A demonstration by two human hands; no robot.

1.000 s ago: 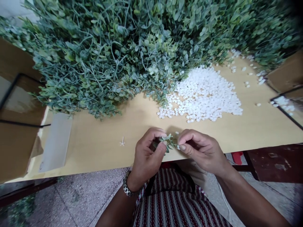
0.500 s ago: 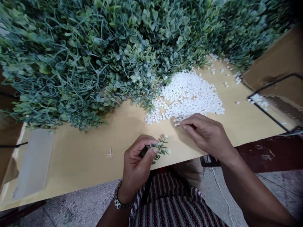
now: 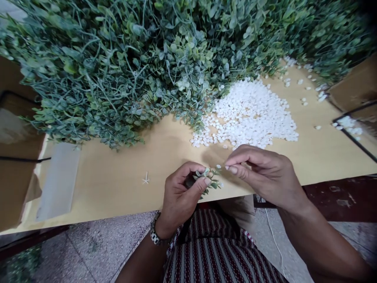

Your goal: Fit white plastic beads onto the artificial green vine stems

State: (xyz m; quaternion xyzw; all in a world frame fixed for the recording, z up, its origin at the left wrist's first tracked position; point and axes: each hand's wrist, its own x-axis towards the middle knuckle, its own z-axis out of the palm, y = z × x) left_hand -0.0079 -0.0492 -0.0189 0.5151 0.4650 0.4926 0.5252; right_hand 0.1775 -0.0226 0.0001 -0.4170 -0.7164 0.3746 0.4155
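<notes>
My left hand (image 3: 184,188) is closed round a small sprig of green artificial leaves (image 3: 214,177), whose tips poke out to the right past the thumb. Small white flower pieces sit on two of its tips. Just right of the sprig, my right hand (image 3: 262,171) pinches a tiny white flower piece (image 3: 227,167) between thumb and forefinger, a short gap from the stem tips. Behind that hand spreads a heap of white flower pieces (image 3: 256,112) on the tan tabletop (image 3: 118,184).
A large mass of artificial greenery (image 3: 123,70) fills the back of the table. On the left lie a translucent strip (image 3: 60,181) and a small white star-shaped stem (image 3: 146,179). Cardboard (image 3: 356,84) with a black wire frame (image 3: 357,141) stands at the right.
My right hand has drawn back from the heap's front edge toward the sprig, with a white piece in its pinch. My left hand keeps the sprig; the whole view has shifted.
</notes>
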